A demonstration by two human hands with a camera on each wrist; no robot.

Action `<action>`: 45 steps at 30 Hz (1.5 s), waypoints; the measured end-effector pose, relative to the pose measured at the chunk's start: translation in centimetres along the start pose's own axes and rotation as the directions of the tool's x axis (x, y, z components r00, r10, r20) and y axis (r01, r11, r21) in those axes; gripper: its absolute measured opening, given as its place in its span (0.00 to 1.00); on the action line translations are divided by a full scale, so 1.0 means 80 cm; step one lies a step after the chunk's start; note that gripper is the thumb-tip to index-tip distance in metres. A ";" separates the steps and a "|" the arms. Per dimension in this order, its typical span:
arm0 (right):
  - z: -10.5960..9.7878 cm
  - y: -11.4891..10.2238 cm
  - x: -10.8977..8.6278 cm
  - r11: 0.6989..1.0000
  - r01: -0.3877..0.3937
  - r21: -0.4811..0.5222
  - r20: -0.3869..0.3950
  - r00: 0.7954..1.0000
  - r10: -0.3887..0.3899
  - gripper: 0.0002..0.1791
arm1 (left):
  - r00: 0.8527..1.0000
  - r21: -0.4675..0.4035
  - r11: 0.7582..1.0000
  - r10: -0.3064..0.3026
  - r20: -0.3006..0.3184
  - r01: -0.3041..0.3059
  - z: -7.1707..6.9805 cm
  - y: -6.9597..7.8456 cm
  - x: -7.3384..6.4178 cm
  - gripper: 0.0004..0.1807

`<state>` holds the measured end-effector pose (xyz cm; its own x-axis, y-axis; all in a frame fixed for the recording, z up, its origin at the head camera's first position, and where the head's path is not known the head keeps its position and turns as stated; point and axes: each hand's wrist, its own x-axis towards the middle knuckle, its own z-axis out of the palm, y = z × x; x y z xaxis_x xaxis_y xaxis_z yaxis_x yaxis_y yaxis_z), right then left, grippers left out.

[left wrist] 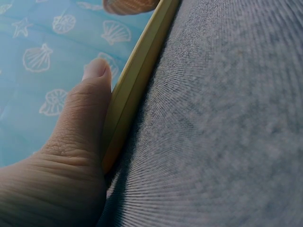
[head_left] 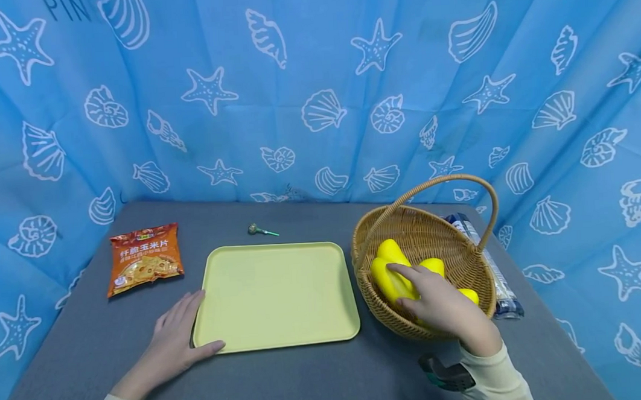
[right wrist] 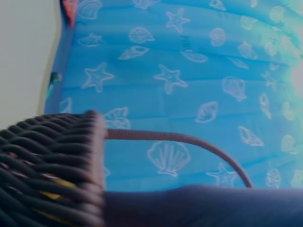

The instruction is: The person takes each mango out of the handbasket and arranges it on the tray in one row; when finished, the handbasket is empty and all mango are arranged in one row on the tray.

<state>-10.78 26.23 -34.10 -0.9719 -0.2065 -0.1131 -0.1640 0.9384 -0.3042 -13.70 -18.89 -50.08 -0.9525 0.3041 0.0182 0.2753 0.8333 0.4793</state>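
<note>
Yellow fruit [head_left: 387,281] sitting in wicker basket, right hand on it

Right hand [head_left: 440,299]: index finger and thumb are pinching the yellow fruit, index lying over its top, thumb at its near side; remaining fingers are mostly hidden, cannot tell how they are lying. Left hand [head_left: 172,340]: fingers are lying side by side along the left edge of the pale yellow tray [head_left: 276,296], thumb spreading apart to its near edge by the near left corner. In the left wrist view the thumb is pressing against the tray's rim.

Held fruit is resting inside the wicker basket [head_left: 442,236], toward its left side; other yellow fruits [head_left: 431,265] are lying around it, partly covered by the hand. Basket is standing on the right part of the gray table [head_left: 308,382], just beside the tray's right edge, handle arching over.

Blue-and-white package [head_left: 501,275] is lying just behind the basket, toward the table's right edge. Small green-stemmed item [head_left: 254,229] is lying between the tray's far edge and the table's far edge. Orange snack bag [head_left: 146,257] is lying near the table's far left corner. Blue seashell curtain [head_left: 291,62] is hanging behind the table.
</note>
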 end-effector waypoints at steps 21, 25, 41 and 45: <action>-0.062 -0.023 -0.073 0.950 0.101 0.295 -0.171 0.984 -0.052 0.34 | 1.000 0.014 1.000 -0.025 0.018 0.025 0.001 -0.002 0.001 0.62; -0.065 -0.032 -0.079 0.905 0.173 0.390 -0.175 0.978 -0.112 0.34 | 1.000 0.015 1.000 -0.024 0.015 0.024 0.001 -0.001 0.002 0.62; -0.022 -0.064 0.000 0.771 0.291 0.566 -0.170 0.957 -0.236 0.33 | 1.000 0.000 1.000 -0.001 -0.023 0.001 0.003 -0.006 0.001 0.60; -0.003 -0.082 0.023 0.733 0.280 0.620 -0.151 0.959 -0.239 0.34 | 1.000 -0.001 1.000 0.005 -0.028 -0.005 0.006 -0.006 0.000 0.60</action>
<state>-11.52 19.78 -32.10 -0.9186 -0.3805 0.1067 -0.2875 0.4583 -0.8410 -13.80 -19.09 -50.75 -0.9544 0.2951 0.0450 0.2796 0.8313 0.4803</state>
